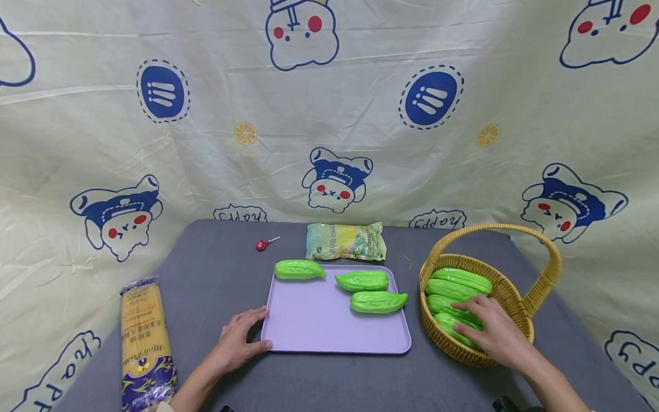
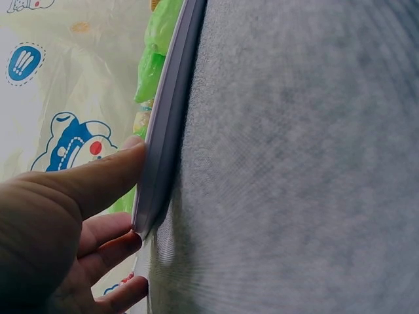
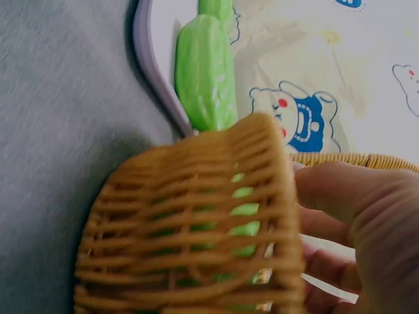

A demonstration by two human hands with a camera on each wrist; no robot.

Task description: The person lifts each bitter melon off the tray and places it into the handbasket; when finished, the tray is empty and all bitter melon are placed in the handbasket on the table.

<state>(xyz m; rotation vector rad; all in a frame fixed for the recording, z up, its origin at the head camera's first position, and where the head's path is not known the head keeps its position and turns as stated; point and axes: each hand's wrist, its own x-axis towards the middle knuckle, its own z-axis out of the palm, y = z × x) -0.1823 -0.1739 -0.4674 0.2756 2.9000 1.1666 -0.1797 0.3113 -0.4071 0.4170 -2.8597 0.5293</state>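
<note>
My left hand rests at the left front corner of a lilac tray, fingers along its side and thumb at the front edge. A bitter melon lies at the tray's back left; two more, a bitter melon and a bitter melon, lie at its right. My right hand reaches into a wicker basket, thumb and forefinger spread over the front green bitter melons. In the right wrist view the basket wall hides most of them, and the fingertips are partly hidden.
Behind the tray lies a green-yellow packet, with a red lollipop to its left. A long pasta bag lies at the table's left edge. The basket's tall handle arches above its far side. A printed cloth hangs behind.
</note>
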